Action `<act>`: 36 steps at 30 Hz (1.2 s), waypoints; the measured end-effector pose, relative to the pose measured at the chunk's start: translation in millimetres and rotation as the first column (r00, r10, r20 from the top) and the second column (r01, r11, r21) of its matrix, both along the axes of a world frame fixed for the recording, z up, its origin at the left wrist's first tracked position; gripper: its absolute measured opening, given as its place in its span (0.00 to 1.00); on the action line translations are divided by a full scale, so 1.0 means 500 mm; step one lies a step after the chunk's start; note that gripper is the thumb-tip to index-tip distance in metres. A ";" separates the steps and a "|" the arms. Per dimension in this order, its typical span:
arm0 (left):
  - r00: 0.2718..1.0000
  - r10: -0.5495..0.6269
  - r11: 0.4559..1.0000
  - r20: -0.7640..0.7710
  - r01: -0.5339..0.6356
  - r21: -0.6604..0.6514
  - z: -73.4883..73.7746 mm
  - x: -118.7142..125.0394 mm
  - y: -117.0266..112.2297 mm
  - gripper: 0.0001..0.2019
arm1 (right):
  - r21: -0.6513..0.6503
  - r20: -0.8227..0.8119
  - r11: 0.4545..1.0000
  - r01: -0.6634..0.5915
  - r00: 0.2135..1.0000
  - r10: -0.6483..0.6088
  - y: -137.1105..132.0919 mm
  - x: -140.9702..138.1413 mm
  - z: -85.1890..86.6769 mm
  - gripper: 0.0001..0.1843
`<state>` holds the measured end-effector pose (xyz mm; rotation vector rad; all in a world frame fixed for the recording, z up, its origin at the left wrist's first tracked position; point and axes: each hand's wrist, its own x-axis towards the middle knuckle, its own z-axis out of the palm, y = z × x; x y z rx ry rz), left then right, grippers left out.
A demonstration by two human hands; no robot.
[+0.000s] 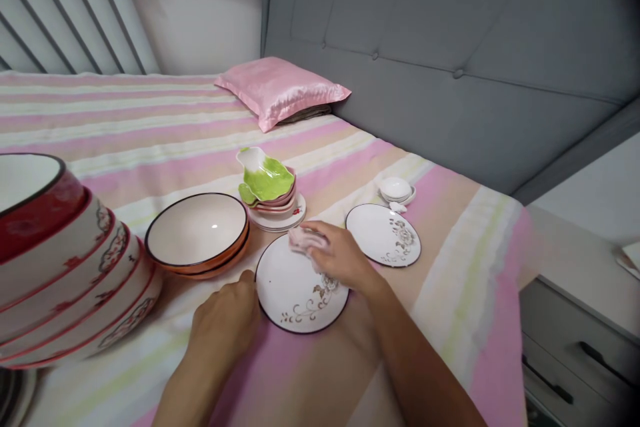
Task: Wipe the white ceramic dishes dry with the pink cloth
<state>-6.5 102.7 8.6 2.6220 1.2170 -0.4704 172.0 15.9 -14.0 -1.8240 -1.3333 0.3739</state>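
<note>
A white plate (293, 290) with a dark rim and a floral print lies on the striped bedspread in front of me. My left hand (225, 323) rests at its left edge, fingers curled against the rim. On the plate's upper right part my right hand (337, 253) presses a small pink cloth (301, 239), fingers closed on it. A second matching plate (383, 235) lies to the right, apart from both hands.
Two stacked orange bowls (197, 233) sit left of the plate. A tall stack of red-and-white bowls (65, 267) fills the left edge. Green leaf dishes on small plates (270, 190), small white saucers (396, 190), a pink pillow (283, 90), grey headboard (450, 67), nightstand (580, 320).
</note>
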 end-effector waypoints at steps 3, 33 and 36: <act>1.000 0.000 1.000 0.009 0.000 0.018 -0.002 -0.001 0.000 0.14 | -0.124 0.271 0.992 -0.034 0.960 0.067 0.014 -0.028 -0.013 0.24; 0.999 0.004 1.000 0.043 -0.004 0.006 -0.006 -0.003 -0.002 0.18 | -0.081 0.220 0.978 -0.192 0.954 0.205 0.003 -0.053 0.019 0.23; 0.999 0.009 1.000 0.041 -0.009 0.009 -0.006 -0.002 -0.003 0.18 | 0.078 0.178 0.996 0.032 0.983 -0.045 0.003 -0.030 0.012 0.25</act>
